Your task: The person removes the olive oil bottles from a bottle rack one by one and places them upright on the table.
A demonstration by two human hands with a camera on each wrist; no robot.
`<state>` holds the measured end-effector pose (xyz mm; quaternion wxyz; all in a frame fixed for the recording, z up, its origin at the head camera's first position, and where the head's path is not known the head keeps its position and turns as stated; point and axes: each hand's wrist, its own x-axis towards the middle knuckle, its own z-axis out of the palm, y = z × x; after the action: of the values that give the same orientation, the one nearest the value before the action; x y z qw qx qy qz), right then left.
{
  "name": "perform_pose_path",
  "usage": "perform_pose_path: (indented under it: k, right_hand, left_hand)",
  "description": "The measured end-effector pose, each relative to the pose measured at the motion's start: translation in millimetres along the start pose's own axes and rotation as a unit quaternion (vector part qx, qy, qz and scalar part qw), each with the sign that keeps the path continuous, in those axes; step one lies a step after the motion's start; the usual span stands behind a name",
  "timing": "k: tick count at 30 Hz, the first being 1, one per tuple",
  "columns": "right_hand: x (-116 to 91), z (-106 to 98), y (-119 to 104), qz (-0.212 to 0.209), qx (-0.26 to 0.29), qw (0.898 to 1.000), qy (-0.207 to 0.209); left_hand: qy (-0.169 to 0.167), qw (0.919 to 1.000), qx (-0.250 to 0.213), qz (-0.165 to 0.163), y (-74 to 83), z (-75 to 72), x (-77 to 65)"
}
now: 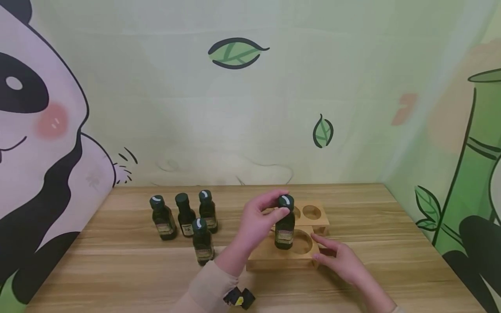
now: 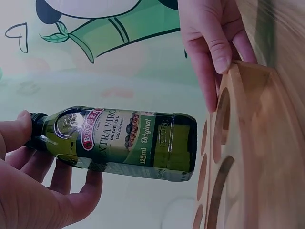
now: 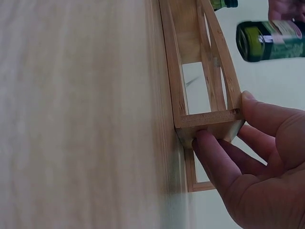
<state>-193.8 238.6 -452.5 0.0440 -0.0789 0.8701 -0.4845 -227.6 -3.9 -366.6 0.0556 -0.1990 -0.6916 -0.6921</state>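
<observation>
My left hand (image 1: 254, 221) holds a small dark green olive oil bottle (image 1: 284, 230) by its black cap and neck. In the left wrist view the label of this olive oil bottle (image 2: 119, 131) reads extra virgin, and its base is apart from the rack. Below it stands a stepped wooden bottle rack (image 1: 264, 254) with round holes in two tiers; the bottle and left hand hide some of them. My right hand (image 1: 344, 263) grips the right end of the front tier, thumb on the upper edge and fingers against the end panel (image 3: 214, 129).
Several similar bottles stand upright on the wooden table (image 1: 129, 269) left of the rack, one bottle (image 1: 203, 243) nearer than the others, close to the left forearm. A patterned backdrop (image 1: 274, 108) rises behind the table's back edge.
</observation>
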Motion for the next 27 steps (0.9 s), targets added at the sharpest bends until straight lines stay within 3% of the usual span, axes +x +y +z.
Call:
perform_pose_path:
  k: [9, 17, 27]
  right_hand:
    - [0, 0, 0, -0.006, 0.016, 1.0, -0.001]
    - [0, 1, 2, -0.015, 0.016, 1.0, 0.003]
    - [0, 0, 2, -0.011, 0.01, 1.0, -0.004]
  left_hand:
    - [0.001, 0.9999, 0.003, -0.013, 1.4, -22.4, -21.7]
    - [0.011, 0.9985, 0.027, -0.046, 2.6, -46.9, -38.2]
    - [0.031, 0.9982, 0.023, -0.045, -0.2, -73.0, -57.0]
